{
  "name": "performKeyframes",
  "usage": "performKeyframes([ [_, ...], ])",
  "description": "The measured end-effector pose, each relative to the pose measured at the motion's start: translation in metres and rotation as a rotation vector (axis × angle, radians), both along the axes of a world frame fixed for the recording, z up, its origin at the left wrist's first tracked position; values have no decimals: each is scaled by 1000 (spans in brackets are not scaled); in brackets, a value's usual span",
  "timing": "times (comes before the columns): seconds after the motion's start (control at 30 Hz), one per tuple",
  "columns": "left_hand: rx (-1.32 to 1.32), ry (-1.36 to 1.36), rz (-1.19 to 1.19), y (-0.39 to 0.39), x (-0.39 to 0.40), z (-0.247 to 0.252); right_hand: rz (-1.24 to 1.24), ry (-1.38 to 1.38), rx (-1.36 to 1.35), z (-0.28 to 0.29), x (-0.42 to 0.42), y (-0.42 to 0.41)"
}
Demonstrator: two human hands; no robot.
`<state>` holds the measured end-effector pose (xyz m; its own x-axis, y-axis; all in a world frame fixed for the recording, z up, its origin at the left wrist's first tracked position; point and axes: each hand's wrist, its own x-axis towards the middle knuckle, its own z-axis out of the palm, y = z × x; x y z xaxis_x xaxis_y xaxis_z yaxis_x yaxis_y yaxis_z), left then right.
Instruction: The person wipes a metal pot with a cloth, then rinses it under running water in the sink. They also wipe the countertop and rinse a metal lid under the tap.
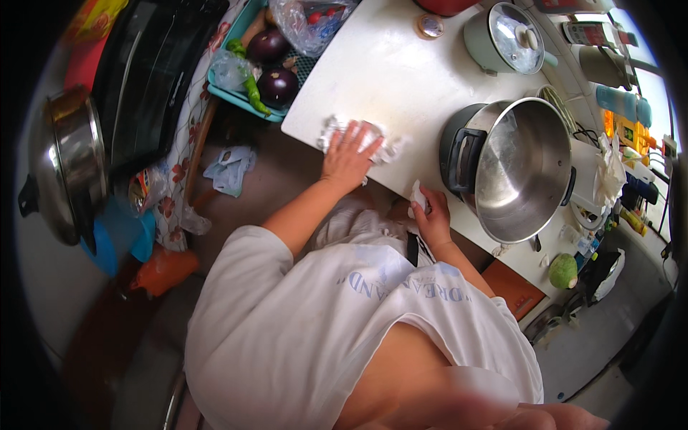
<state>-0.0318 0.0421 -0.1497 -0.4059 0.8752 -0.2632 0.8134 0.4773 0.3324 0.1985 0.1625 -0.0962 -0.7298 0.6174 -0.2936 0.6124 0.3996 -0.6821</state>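
My left hand (349,158) lies spread, palm down, over a crumpled white paper towel or cloth (395,148), pressing it on the white countertop (365,80) near its front left corner. Some of the wad sticks out past the fingertips and to the right. By the counter's front edge, my right hand (435,215) grips a small white crumpled tissue (417,198) between thumb and fingers. To the right of both hands stands a large steel pot (516,172) without a lid, its inside showing. The right hand is close to its dark-handled left side.
A teal basket (220,92) holds eggplants (278,87), green peppers (252,95) and plastic bags. At the back stand a pale green lidded pot (500,40) and a small round jar (430,25). A green gourd-like vegetable (563,270) lies right. A steel lidded pot (59,166) is far left.
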Motion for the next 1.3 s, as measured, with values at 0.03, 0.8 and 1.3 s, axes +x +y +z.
performKeyframes([
  [0.03,12,-6,104,7,-10,6,-13,8,4,-2,3,-1],
  [0.8,564,-68,-527,255,-36,-42,-191,8,25,-3,36,-4],
  [1.3,300,-145,-438,62,51,3,-285,18,-67,7,32,0],
])
